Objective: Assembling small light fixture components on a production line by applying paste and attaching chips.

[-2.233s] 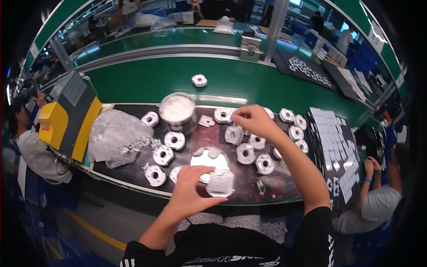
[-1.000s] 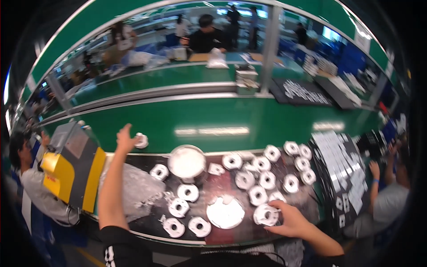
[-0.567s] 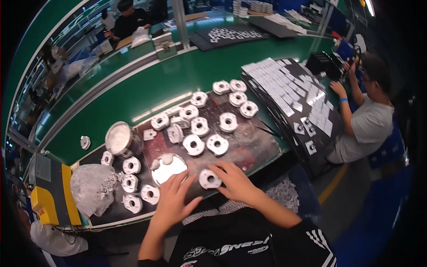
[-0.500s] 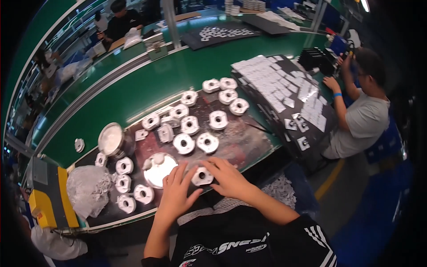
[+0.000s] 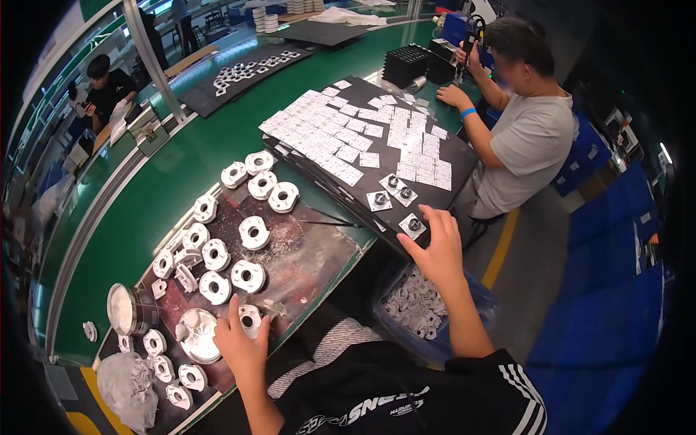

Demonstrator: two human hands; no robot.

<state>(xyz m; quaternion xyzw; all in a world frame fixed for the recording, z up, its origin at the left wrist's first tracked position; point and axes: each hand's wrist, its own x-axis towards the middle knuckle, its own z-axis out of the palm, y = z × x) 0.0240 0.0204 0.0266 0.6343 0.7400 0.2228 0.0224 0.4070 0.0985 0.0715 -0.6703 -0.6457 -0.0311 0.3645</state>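
Now, white ring part (image 5: pixel 250 321): sits at the near edge of the dark worktop (image 5: pixel 312 257), hole visible, just beside the left hand.
Left hand (image 5: pixel 243 348): thumb and forefinger stand either side of the ring; whether they pinch it or only rest there cannot be told. Light steadying probably suffices, without pushing toward the edge.
Right hand (image 5: pixel 438 250): thumb and fingers apart, about the nearest square plate (image 5: pixel 412 226) with a black round centre; contact not certain.
Plate handling: judged best by opposite edges, black centre untouched, lifted straight up.
Black board (image 5: pixel 388 223): carries the plate and three similar plates (image 5: pixel 378 201) nearby; a sideways drag could disturb them.
Round dish (image 5: pixel 206 337): holds pale lumps (image 5: pixel 190 317), near the left hand; knuckles are better kept clear.
Bin (image 5: pixel 475 308): stands below, between board and worktop; a loose grip over it risks a drop.
Co-worker (image 5: pixel 533 123): works beyond the board; elbow room seems adequate.
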